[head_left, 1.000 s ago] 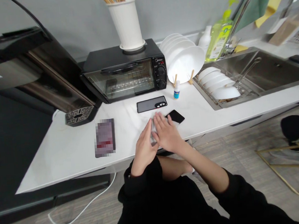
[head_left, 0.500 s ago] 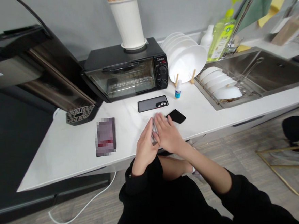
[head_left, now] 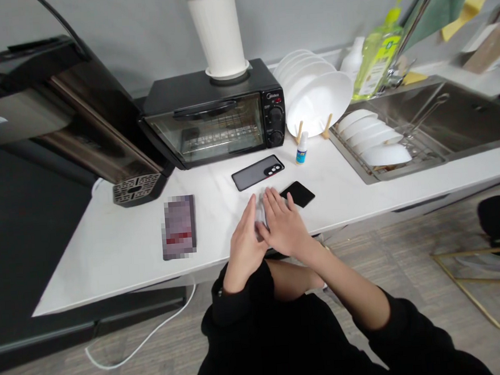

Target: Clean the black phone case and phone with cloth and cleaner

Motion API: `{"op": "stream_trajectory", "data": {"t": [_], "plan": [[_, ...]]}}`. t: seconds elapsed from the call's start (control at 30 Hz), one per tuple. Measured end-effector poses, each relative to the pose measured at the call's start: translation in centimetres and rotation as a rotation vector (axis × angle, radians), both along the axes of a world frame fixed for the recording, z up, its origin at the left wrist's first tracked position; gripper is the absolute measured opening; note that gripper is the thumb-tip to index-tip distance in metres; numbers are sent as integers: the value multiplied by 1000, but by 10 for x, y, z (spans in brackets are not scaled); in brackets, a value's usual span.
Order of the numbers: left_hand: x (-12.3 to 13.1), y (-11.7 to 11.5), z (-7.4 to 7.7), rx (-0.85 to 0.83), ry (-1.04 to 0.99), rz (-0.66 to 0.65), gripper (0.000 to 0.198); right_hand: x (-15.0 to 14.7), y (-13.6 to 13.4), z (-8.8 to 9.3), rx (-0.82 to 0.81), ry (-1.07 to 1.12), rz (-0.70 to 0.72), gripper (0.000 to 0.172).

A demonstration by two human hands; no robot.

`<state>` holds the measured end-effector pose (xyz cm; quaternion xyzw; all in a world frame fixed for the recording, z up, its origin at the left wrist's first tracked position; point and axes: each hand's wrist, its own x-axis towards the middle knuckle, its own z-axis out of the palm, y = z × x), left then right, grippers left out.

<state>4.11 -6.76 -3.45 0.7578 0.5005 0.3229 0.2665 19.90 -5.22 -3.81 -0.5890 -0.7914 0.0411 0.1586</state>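
Note:
My left hand [head_left: 246, 242] and my right hand [head_left: 284, 222] come together over the front part of the counter. A pale greyish thing [head_left: 260, 212] shows in the narrow gap between them, mostly covered, and I cannot tell what it is. Both hands have their fingers drawn together around it, and the right thumb reaches across towards the left hand. Just beyond them lies a black-rimmed phone case [head_left: 255, 174] with camera cut-outs. A flat black piece [head_left: 301, 194] rests beside my right fingers, and a small spray bottle [head_left: 301, 149] stands behind it.
A pixelated flat item [head_left: 178, 227] lies on the left of the white counter [head_left: 109, 260]. Behind stand a toaster oven [head_left: 215, 127], a white holder [head_left: 217, 35] and a drinks machine [head_left: 100, 123]. White plates [head_left: 319, 102], a soap bottle [head_left: 378, 58] and the sink [head_left: 463, 121] are to the right.
The phone case now lies at more of a slant. My hands stay together around the greyish thing, with only slight movement. The whole view has shifted a little.

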Motion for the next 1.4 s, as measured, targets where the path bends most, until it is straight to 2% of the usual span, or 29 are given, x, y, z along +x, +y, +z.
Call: {"op": "stream_trajectory", "data": {"t": [0.07,0.1,0.2,0.27,0.3,0.37,0.43,0.5,0.53,0.6,0.67,0.73,0.77,0.83,0.9,0.97,1.0,1.07,1.13,1.2,1.23,1.3,1.4], "plan": [[1,0,2,-17,2,13,102,11,2,1,-22,2,36,77],[2,0,4,-33,0,26,106,23,8,1,-27,-1,-1,77],[4,0,6,-57,-2,49,112,57,29,3,-29,-29,-237,80],[5,0,5,-50,3,53,111,58,33,4,-21,-61,-341,82],[5,0,4,-44,4,53,112,50,30,5,-15,-70,-337,83],[3,0,1,-21,6,34,107,23,14,5,-10,-62,-207,80],[1,0,-1,10,8,8,94,1,-4,5,-23,-28,15,71],[1,0,0,16,13,1,90,-2,-13,5,-42,-4,171,67],[2,0,2,4,14,10,91,6,-11,5,-49,0,186,68],[3,-1,5,-32,12,29,101,33,3,5,-57,-3,91,72],[5,0,7,-45,9,41,108,56,21,5,-61,-12,-110,77],[6,0,6,-35,9,49,108,61,32,6,-47,-27,-278,79],[6,0,5,-29,12,52,108,54,32,5,-33,-35,-302,80],[4,1,2,-16,13,43,107,30,22,3,2,-41,-198,78],[3,0,0,-1,11,26,97,8,5,2,18,-33,13,72],[3,0,0,10,13,17,92,3,-5,1,7,-19,167,68],[4,0,1,5,14,20,93,9,-4,1,-3,-14,183,69],[6,-1,4,-21,14,40,102,33,9,1,-28,-11,89,75],[8,0,6,-38,16,59,108,55,28,3,-52,-20,-116,81],[9,0,6,-31,21,73,109,60,39,4,-53,-37,-287,85],[9,0,5,-23,26,75,109,54,39,4,-46,-45,-316,86],[8,0,2,-3,33,67,108,32,28,3,-21,-50,-218,83],[7,-1,0,39,39,38,94,7,2,1,-10,-32,114,73]]}}
